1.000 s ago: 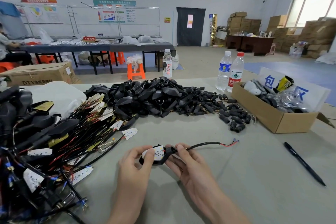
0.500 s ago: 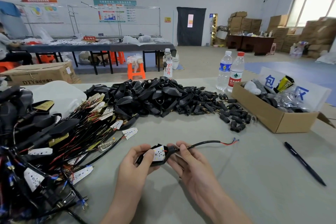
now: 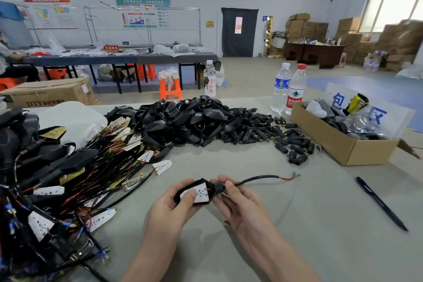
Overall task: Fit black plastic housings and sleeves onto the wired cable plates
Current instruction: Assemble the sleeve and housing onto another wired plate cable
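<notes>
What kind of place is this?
Probably a small assembly workshop: a heap of black plastic housings and a tangle of black cables with white plates lie on the grey table, and brown cardboard boxes are stacked behind.

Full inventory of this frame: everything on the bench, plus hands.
held housing: one, black, white plate inside, centre front
cable: one, black with red and blue leads, running right from housing
loose housings: pile, black, table centre rear
sleeves: pile, black, right of loose housings
wired plates: tangled heap, white plates, black and red wires, left
water bottles: three, clear, table's far edge
open cardboard box: one, brown, right
pen: one, black, right front
carton: one, brown, left rear
table: one, grey, underneath
left hand: holds held housing, thumb on plate
right hand: pinches cable beside housing
</notes>
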Demonstrator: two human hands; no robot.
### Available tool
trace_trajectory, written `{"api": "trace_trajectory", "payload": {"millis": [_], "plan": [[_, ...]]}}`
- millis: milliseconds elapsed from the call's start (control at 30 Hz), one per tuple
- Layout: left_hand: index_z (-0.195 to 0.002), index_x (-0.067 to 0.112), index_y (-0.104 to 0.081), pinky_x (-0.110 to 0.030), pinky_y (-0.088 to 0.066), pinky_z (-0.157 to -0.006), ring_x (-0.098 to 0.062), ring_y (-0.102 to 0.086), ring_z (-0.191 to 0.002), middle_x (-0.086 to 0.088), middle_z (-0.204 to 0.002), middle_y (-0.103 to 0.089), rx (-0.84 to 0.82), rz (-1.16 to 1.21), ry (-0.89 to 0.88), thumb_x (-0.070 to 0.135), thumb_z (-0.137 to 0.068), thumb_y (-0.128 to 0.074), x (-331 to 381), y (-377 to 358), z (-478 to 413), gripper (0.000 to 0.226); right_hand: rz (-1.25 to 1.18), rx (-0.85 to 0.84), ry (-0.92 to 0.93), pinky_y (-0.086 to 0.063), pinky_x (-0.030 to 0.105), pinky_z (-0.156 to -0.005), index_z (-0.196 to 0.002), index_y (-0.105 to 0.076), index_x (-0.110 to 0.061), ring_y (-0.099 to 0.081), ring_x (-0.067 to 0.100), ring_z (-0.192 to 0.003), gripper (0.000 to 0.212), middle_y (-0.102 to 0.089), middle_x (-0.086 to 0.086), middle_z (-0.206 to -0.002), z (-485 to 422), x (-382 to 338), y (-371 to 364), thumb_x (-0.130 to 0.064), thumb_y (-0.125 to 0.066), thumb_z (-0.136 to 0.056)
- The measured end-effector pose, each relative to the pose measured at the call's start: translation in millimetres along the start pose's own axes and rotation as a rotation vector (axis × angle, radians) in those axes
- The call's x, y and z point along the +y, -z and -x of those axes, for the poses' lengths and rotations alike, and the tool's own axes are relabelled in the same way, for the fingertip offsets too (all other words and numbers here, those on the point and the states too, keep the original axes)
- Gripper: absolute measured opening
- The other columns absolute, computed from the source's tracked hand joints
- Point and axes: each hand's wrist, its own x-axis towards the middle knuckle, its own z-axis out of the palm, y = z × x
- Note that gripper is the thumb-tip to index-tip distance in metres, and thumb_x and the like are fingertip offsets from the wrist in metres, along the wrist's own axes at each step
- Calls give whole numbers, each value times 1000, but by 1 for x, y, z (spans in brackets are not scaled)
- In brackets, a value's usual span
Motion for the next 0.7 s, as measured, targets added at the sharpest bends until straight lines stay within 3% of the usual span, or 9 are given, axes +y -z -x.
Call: {"api": "trace_trajectory", "payload": {"millis": [167,333,433,500,600,700], "plan": [[-110,10,-71,-28,-59,-80,-28,-72,-100,-14,-106,-75,-17,7,14,2,-95,-58,-1,3,-2,21,-3,-33,-17,-58,26,-85,-116,-64,6,-71,23,-102,27,-71,23,-113,3,2,-1,-8,-53,-95],[-111,14,-71,-28,-60,-76,-28,-73,-98,-11,-104,-75,18,-23,-14,2,-95,-60,-1,8,-6,23,67,-51,-27,-58,28,-87,-119,-65,0,-69,25,-109,39,-70,19,-118,2,0,-1,-18,-63,-85],[-107,17,-69,-32,-60,-73,-27,-73,-93,-12,-102,-75,159,-33,-47,0,-97,-55,4,14,-14,24,83,32,0,-60,32,-82,-115,-67,-8,-72,25,-101,36,-73,12,-114,-4,-4,0,-27,-64,-84],[-105,18,-68,-34,-55,-71,-28,-71,-91,-12,-106,-72,303,-44,-64,2,-98,-53,9,25,-20,23,51,108,29,-62,33,-75,-111,-68,-10,-73,27,-97,27,-75,11,-108,-8,-10,5,-29,-56,-95],[-102,18,-65,-31,-51,-63,-18,-63,-76,-5,-106,-64,522,-131,-132,6,-99,-50,16,46,-28,20,11,165,57,-61,31,-68,-112,-67,-8,-74,26,-91,32,-76,11,-104,-9,-18,14,-28,-44,-105],[-113,16,-60,-28,-52,-64,-20,-58,-73,-6,-100,-60,661,-230,-184,9,-98,-47,23,61,-27,21,35,193,90,-61,29,-66,-110,-68,-4,-75,26,-86,32,-76,13,-98,-7,-19,17,-24,-44,-105]]}}
